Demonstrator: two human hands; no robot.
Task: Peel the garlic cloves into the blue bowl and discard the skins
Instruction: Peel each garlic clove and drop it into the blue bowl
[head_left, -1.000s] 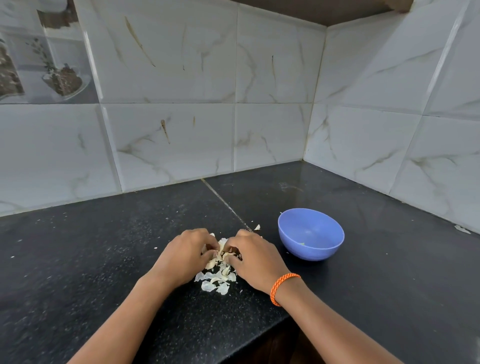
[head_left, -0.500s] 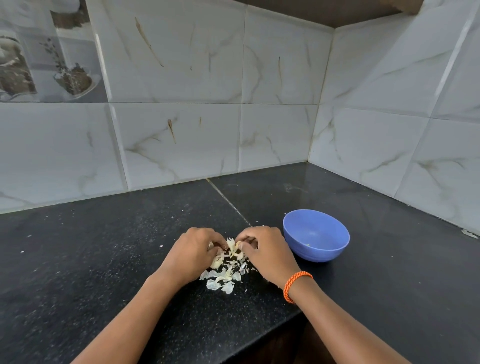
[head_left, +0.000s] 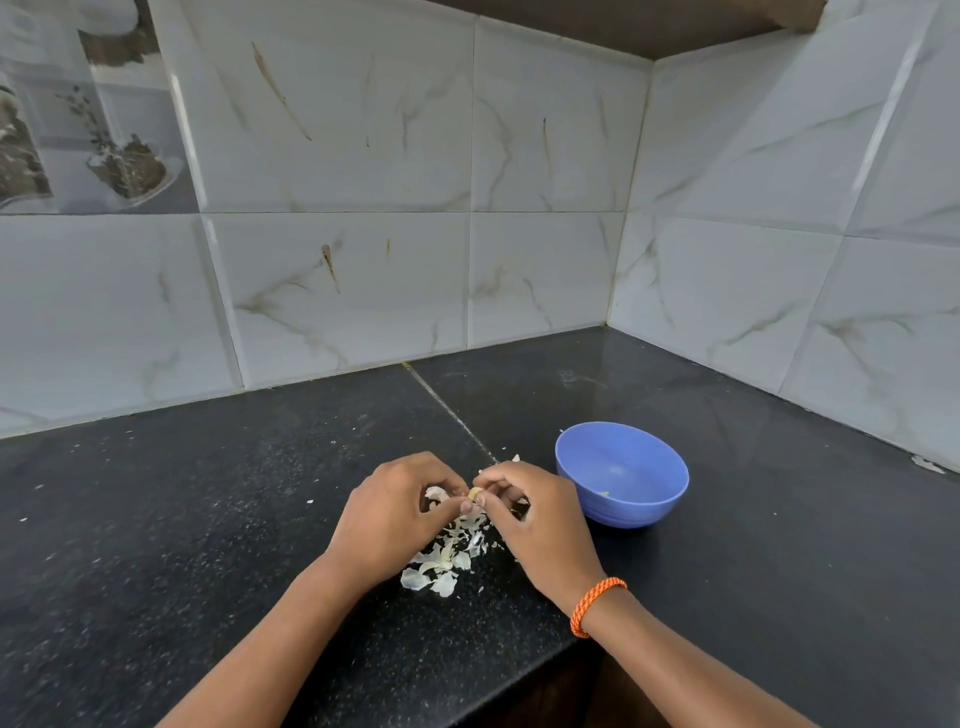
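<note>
We see our left hand (head_left: 397, 514) and right hand (head_left: 535, 514) pinch one garlic clove (head_left: 474, 492) above the skins (head_left: 441, 564) on the table (head_left: 208, 519); the blue bowl (head_left: 622, 474) just right holds contents too small to identify

A single head-worn wide-angle camera looks forward and down from above the near edge of the black speckled stone counter (head_left: 156, 545), facing the corner where two walls of white marble-patterned tiles (head_left: 337, 156) meet at the upper right. It sits close: both forearms enter from the bottom edge, and straight lines bow toward the frame's sides. With only this view, no overlap exists.
</note>
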